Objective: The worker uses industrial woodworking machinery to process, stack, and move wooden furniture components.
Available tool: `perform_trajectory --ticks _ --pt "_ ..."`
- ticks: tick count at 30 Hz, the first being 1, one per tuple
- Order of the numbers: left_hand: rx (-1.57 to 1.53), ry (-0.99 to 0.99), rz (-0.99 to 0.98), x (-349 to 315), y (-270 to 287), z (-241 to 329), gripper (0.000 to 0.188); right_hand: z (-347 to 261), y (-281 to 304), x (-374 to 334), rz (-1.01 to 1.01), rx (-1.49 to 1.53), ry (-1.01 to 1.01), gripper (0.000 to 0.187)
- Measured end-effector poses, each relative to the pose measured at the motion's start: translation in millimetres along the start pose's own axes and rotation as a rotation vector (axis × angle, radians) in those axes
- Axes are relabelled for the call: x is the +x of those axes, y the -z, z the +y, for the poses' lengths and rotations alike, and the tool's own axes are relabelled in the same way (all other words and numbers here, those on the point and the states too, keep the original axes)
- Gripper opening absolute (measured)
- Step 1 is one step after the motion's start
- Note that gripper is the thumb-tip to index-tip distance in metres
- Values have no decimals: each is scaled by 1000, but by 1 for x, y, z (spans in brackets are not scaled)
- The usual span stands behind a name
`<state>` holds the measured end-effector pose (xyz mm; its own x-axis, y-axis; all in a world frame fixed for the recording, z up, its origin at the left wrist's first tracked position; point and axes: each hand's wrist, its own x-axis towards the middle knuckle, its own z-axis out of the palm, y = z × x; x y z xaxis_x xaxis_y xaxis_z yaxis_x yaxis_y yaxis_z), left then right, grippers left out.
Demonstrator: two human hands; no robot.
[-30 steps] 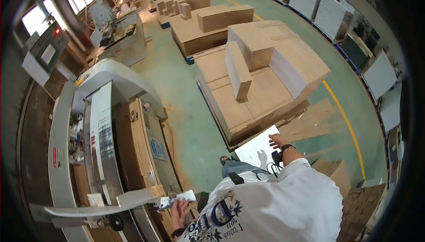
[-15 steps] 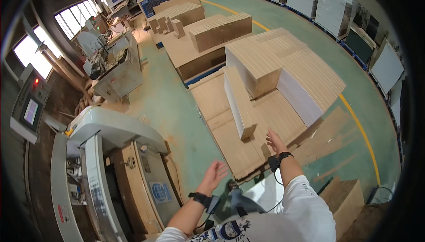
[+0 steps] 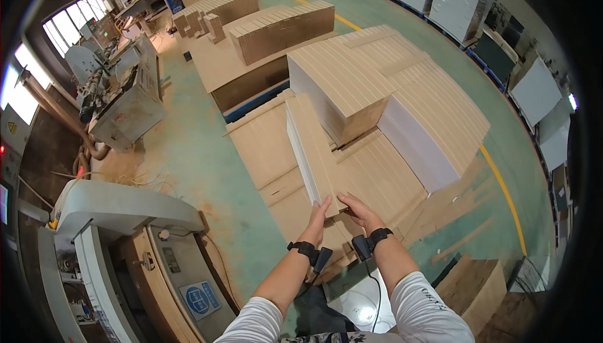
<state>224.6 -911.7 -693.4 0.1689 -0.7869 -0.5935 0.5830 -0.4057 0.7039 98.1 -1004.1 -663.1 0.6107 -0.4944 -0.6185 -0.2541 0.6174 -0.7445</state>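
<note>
Reaching the near end of the long tan bar (image 3: pixel 317 155) is what has just changed: half a second ago both hands were in the air, well apart from each other and off it. Now the left hand (image 3: pixel 315 222) is at its left edge and the right hand (image 3: pixel 363 212) at its right corner, in the middle of the frame. For the work, this puts both hands on one piece, with the handling, I judge, only beginning.

The fingers are partly curled, neither spread wide nor pressed together, with the bar's end between the hands. Whether they pinch it firmly I cannot tell, as the undersides are hidden. The bar lies across the tan base (image 3: pixel 260 148), slanting from the centre of the frame toward its upper left, white along its left side.

Counting: two hands, two black wristbands (image 3: pixel 303 250), one on each wrist, and one bar. Two tall stacks (image 3: pixel 339 82) adjoin right of it; one long stack (image 3: pixel 282 32) lies beyond, at upper centre. One machine (image 3: pixel 138 198) fills the lower left, one white panel (image 3: pixel 352 293) shows at bottom centre, and one yellow line (image 3: pixel 505 193) curves down the right. Small blocks (image 3: pixel 214 28) at upper left are too bunched to count.
</note>
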Motion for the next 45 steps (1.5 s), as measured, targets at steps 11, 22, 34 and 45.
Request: perform_trajectory --ticks 11,22,34,45 --pt "52 107 -61 -83 13 -48 47 43 -34 -97 85 27 -71 66" --pt "48 69 -287 -73 23 -37 69 81 15 -72 -53 -50 -134 45" --pt "-152 -7 -174 -47 13 -22 84 36 -5 -46 -124 226 -19 52" --pt "-271 -78 -199 -138 13 -12 81 91 -38 -102 -118 297 68 72"
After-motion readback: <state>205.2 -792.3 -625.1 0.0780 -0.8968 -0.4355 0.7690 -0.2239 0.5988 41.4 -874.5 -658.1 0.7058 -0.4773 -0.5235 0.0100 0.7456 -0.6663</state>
